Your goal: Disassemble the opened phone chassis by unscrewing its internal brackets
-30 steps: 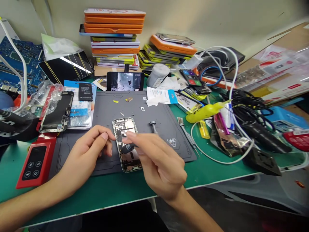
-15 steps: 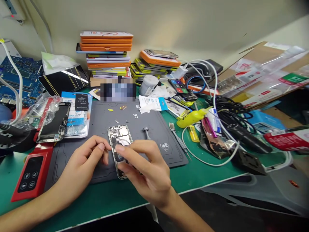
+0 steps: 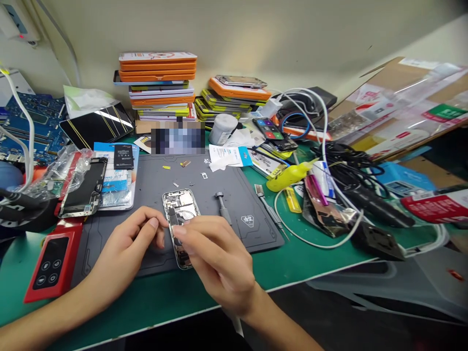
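Observation:
An opened phone (image 3: 181,207) with its insides bare lies on a dark grey work mat (image 3: 146,178). My left hand (image 3: 126,251) rests on the mat, its fingers curled and thumb and forefinger pinched at the phone's left edge. My right hand (image 3: 215,258) is closed over the phone's lower half. It grips a small dark tool that its fingers mostly hide.
On the mat lie a loose screwdriver (image 3: 223,207) and small parts (image 3: 185,164). A removed screen (image 3: 82,187) and a red device (image 3: 51,261) sit to the left. A yellow bottle (image 3: 288,176), black cables (image 3: 347,165) and stacked orange boxes (image 3: 157,80) crowd the right and back.
The view has shifted down and left. My right hand has drawn closer over the phone, and the tool's dark handle is now mostly hidden. The left hand stays at the phone's edge.

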Demonstrator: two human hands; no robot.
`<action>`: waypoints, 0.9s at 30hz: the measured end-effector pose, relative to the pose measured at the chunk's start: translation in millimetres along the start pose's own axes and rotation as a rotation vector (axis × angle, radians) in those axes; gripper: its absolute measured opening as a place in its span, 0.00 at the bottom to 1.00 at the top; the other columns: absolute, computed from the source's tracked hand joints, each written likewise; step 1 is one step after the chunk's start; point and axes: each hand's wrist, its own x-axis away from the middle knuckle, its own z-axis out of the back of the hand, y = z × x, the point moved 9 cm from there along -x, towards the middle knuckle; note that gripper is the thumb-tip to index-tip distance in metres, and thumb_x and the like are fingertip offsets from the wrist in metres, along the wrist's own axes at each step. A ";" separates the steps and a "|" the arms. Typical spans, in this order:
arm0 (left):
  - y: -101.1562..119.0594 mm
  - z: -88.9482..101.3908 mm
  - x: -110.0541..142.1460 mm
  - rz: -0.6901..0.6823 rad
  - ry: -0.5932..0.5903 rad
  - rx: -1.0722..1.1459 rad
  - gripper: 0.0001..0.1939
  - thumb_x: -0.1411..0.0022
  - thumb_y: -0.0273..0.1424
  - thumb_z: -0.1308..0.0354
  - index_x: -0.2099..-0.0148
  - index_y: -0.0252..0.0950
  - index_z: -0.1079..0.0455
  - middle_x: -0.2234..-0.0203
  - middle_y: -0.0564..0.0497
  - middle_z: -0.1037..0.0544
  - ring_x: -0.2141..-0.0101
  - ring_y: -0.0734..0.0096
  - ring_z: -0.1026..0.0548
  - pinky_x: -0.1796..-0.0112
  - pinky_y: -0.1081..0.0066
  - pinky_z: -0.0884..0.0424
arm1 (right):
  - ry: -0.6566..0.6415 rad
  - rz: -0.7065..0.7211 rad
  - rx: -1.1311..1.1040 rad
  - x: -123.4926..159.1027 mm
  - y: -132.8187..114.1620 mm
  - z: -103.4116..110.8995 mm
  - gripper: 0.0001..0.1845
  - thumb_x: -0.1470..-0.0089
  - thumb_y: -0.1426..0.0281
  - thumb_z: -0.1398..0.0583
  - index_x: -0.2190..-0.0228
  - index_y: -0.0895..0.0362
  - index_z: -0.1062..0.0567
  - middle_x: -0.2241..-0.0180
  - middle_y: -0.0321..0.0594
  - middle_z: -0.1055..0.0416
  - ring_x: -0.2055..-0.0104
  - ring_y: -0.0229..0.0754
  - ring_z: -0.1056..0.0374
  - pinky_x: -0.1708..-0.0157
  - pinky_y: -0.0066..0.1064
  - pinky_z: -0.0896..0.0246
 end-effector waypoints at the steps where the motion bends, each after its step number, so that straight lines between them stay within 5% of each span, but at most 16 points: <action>1: 0.0 -0.4 -0.2 -0.006 -0.003 -0.002 0.13 0.21 0.42 0.48 0.56 0.42 0.27 0.71 0.58 0.25 0.69 0.73 0.29 0.63 0.72 0.33 | 0.012 0.008 0.012 0.9 -1.4 1.0 0.31 0.37 0.87 0.42 0.37 0.56 0.26 0.56 0.43 0.17 0.53 0.43 0.22 0.52 0.40 0.21; 4: -1.2 -1.0 0.6 -0.016 -0.015 -0.015 0.14 0.21 0.43 0.48 0.55 0.42 0.27 0.72 0.58 0.25 0.68 0.73 0.30 0.62 0.71 0.34 | 0.210 -0.068 -0.005 2.5 7.4 25.1 0.29 0.35 0.85 0.42 0.38 0.52 0.25 0.56 0.42 0.19 0.53 0.44 0.21 0.52 0.42 0.21; 7: -4.1 -1.6 3.2 -0.007 -0.036 -0.027 0.15 0.20 0.44 0.49 0.54 0.43 0.27 0.71 0.58 0.25 0.68 0.72 0.30 0.62 0.71 0.35 | 0.515 -0.343 -0.155 5.6 47.4 65.4 0.23 0.31 0.79 0.47 0.43 0.46 0.25 0.63 0.36 0.27 0.60 0.42 0.22 0.55 0.41 0.21; 10: -6.1 -1.3 5.0 -0.002 -0.046 -0.030 0.16 0.20 0.46 0.49 0.54 0.43 0.28 0.71 0.58 0.25 0.67 0.72 0.30 0.61 0.70 0.36 | 0.186 -0.548 -0.142 -19.9 86.0 55.1 0.18 0.35 0.77 0.45 0.48 0.50 0.25 0.66 0.33 0.32 0.74 0.35 0.34 0.76 0.30 0.36; 13: -7.7 -0.1 4.6 0.001 -0.037 -0.028 0.16 0.20 0.46 0.50 0.54 0.43 0.28 0.72 0.58 0.26 0.68 0.72 0.30 0.62 0.70 0.37 | -0.259 -0.611 0.233 -43.4 110.9 28.4 0.17 0.36 0.69 0.36 0.46 0.53 0.26 0.72 0.30 0.31 0.73 0.38 0.35 0.72 0.32 0.41; 16: -7.4 0.0 3.1 -0.003 -0.027 -0.022 0.17 0.20 0.46 0.50 0.54 0.42 0.28 0.72 0.58 0.25 0.68 0.72 0.30 0.63 0.70 0.37 | -0.634 -0.553 0.551 -56.3 121.9 -8.0 0.07 0.31 0.65 0.38 0.57 0.53 0.20 0.65 0.37 0.19 0.64 0.42 0.26 0.67 0.33 0.43; 21: -1.5 -1.1 1.5 -0.016 -0.012 -0.011 0.16 0.21 0.45 0.49 0.55 0.40 0.27 0.72 0.57 0.25 0.69 0.71 0.30 0.63 0.69 0.37 | -0.760 -0.507 0.677 -74.0 126.5 -42.2 0.10 0.33 0.64 0.36 0.61 0.56 0.16 0.64 0.45 0.17 0.63 0.48 0.24 0.69 0.35 0.51; 27: -1.6 -0.8 2.7 -0.008 -0.013 -0.007 0.16 0.22 0.44 0.49 0.56 0.40 0.28 0.73 0.56 0.25 0.69 0.71 0.30 0.65 0.69 0.36 | -0.842 -0.473 0.760 -76.2 135.8 -58.2 0.11 0.35 0.64 0.36 0.62 0.58 0.16 0.64 0.50 0.17 0.63 0.50 0.23 0.68 0.34 0.48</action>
